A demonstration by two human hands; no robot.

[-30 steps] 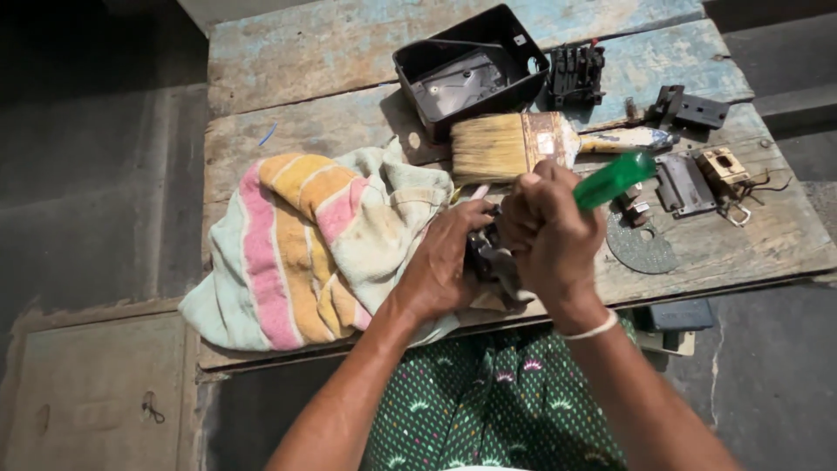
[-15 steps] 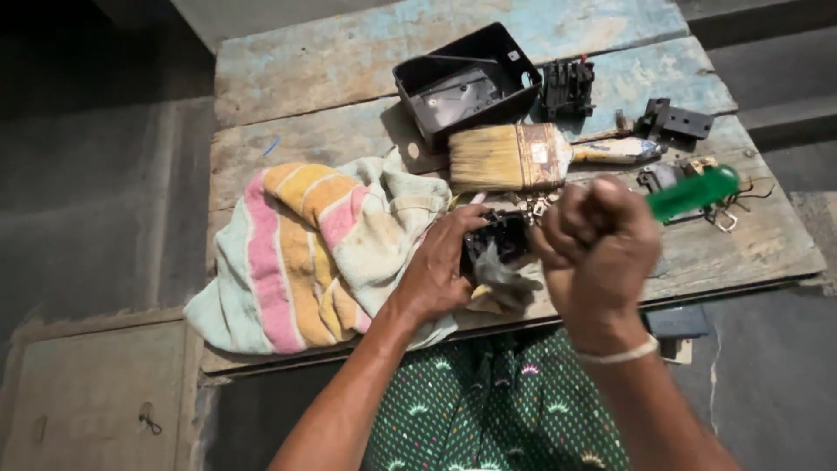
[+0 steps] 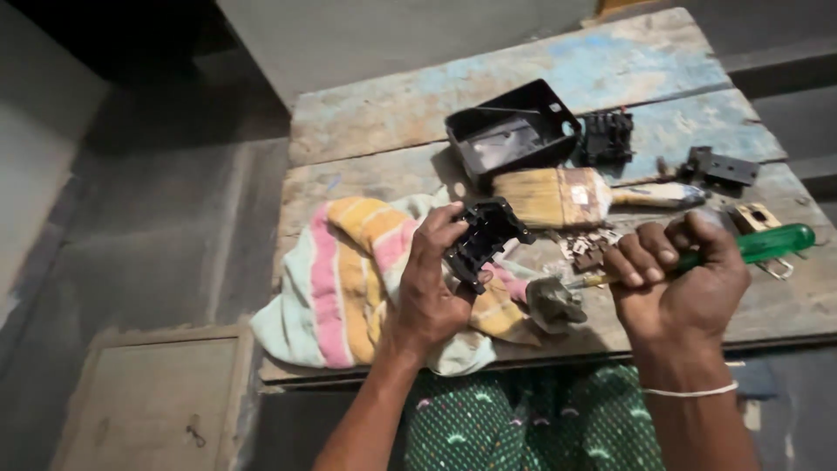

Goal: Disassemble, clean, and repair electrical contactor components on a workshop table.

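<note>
Glossy green plastic screwdriver handle (image 3: 772,242); rough worn wood table (image 3: 523,78).

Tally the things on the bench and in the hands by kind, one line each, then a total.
Black plastic parts: 4 (tray, one in left hand, two at the back)
Brush: 1
Screwdriver, in right hand: 1
Cloth: 1
Total: 7

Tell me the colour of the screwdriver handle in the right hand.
Translucent green; the screwdriver handle shows best in the head view.
</note>
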